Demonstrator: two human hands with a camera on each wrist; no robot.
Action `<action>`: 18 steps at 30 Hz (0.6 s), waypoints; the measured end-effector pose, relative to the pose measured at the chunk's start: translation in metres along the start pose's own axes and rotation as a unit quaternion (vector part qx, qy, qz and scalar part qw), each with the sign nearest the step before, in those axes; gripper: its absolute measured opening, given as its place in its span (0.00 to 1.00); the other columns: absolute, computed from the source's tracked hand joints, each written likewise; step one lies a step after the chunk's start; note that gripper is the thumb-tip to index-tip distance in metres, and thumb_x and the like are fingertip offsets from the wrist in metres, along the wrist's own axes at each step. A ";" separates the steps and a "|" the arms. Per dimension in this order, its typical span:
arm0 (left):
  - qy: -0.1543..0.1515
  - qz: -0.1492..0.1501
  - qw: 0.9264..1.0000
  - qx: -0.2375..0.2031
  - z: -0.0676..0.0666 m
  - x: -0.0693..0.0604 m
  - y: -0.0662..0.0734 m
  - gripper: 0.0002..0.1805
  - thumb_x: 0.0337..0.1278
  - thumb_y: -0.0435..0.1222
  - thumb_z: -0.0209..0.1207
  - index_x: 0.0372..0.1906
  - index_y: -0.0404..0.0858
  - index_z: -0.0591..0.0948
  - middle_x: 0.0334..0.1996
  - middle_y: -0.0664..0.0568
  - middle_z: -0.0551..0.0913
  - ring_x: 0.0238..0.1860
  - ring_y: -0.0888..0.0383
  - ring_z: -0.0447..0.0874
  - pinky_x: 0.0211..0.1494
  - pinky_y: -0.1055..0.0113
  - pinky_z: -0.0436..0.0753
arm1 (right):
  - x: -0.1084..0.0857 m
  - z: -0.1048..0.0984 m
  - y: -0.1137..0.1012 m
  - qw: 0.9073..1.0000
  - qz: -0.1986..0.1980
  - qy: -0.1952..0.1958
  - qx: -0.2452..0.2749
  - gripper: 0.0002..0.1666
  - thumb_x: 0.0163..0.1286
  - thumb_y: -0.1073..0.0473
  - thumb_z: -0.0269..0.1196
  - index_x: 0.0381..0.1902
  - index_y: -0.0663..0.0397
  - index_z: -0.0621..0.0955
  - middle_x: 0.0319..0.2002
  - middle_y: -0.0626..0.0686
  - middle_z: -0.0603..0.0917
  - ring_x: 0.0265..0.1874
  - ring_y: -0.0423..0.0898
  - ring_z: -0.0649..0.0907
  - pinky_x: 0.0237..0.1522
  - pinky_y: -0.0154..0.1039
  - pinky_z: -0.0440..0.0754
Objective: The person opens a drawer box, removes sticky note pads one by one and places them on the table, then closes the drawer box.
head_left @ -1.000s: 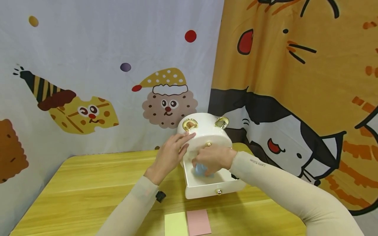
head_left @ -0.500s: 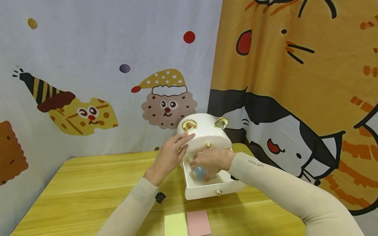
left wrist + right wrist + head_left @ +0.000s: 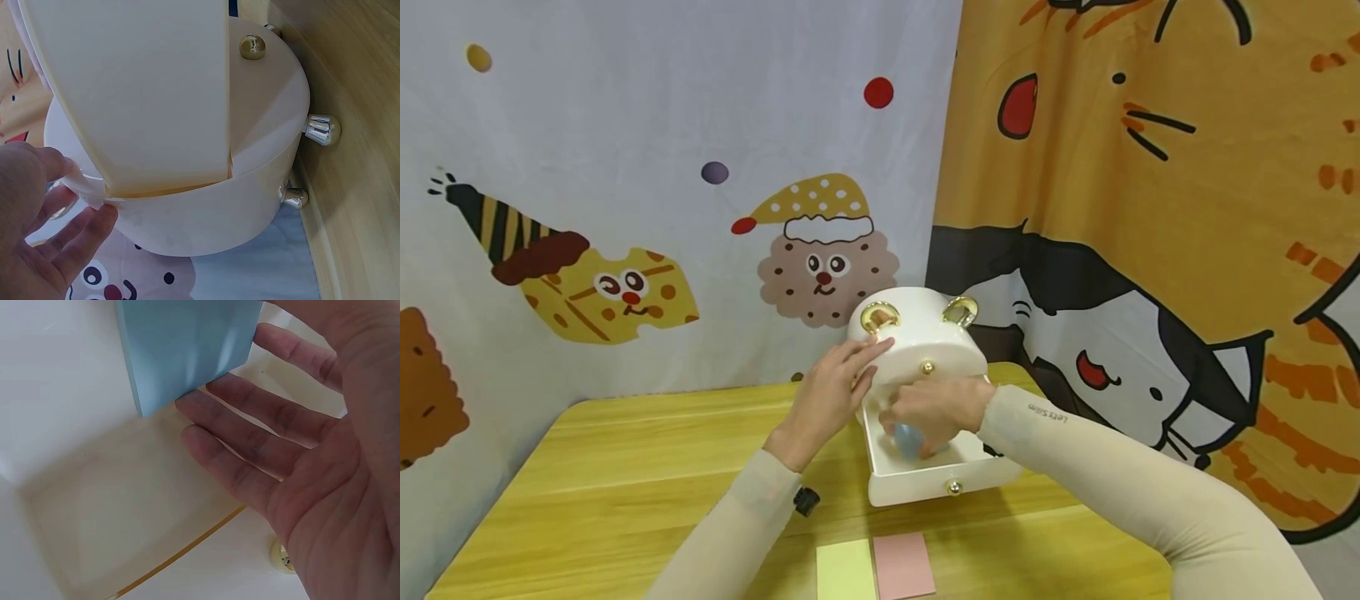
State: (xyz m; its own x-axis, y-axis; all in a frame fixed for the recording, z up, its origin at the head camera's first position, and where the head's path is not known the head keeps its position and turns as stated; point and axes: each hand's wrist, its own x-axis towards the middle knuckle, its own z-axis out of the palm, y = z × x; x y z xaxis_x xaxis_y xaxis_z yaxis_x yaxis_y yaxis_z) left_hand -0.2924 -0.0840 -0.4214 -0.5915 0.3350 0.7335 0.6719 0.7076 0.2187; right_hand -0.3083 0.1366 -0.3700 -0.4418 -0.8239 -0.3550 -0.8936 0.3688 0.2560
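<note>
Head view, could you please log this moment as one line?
left hand: touches white box | right hand: holds blue pad | drawer: open

Left hand [image 3: 823, 402] and right hand [image 3: 936, 408]: bare. Left sleeve [image 3: 722, 533], at seven o'clock: cream, close-fitting, with a small black fitting [image 3: 807, 501] by the cuff. Right sleeve [image 3: 1120, 467], at four o'clock: matching cream, small dark lettering [image 3: 1047, 412] near the cuff.

Soft, even, diffuse light, moderately bright, with mild blur.
In the head view, glints mark the gold ears [image 3: 961, 311] and the glossy white drawer cabinet [image 3: 917, 320], a soft shadow darkens the wooden surface [image 3: 647, 483] at lower right of centre, and the blue notepad [image 3: 909, 441] looks smeared; the right wrist view is dimmer, pale streaks glaring across that notepad.
</note>
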 end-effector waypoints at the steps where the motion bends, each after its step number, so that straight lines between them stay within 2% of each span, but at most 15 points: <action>1: 0.000 0.000 1.000 0.000 0.000 0.000 0.000 0.29 0.83 0.33 0.71 0.82 0.50 0.84 0.69 0.44 0.91 0.59 0.45 0.94 0.59 0.53 0.96 | 0.000 0.000 0.000 1.000 0.000 0.000 -0.001 0.31 0.66 0.42 0.88 0.64 0.32 0.90 0.53 0.42 0.95 0.47 0.42 0.93 0.53 0.38 0.92; 8: 0.001 0.001 1.000 0.001 0.000 0.001 0.000 0.29 0.84 0.33 0.70 0.82 0.50 0.84 0.69 0.45 0.92 0.60 0.45 0.94 0.61 0.54 0.96 | -0.002 -0.002 0.001 1.000 0.003 0.001 -0.007 0.30 0.66 0.42 0.88 0.63 0.29 0.89 0.53 0.41 0.95 0.46 0.41 0.92 0.53 0.38 0.92; 18: -0.010 -0.009 1.000 0.001 0.001 0.000 -0.002 0.29 0.85 0.34 0.70 0.83 0.51 0.83 0.68 0.45 0.91 0.59 0.46 0.94 0.59 0.55 0.96 | -0.005 -0.005 0.001 1.000 0.011 0.000 0.005 0.30 0.67 0.41 0.86 0.65 0.29 0.88 0.56 0.45 0.92 0.47 0.42 0.90 0.53 0.39 0.91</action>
State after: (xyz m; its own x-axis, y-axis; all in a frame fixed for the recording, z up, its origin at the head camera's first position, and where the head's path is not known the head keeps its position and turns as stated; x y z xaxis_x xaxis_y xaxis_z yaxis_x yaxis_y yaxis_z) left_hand -0.2941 -0.0844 -0.4225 -0.6121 0.3356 0.7160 0.6610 0.7142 0.2304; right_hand -0.3069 0.1392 -0.3636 -0.4621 -0.8154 -0.3488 -0.8840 0.3921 0.2546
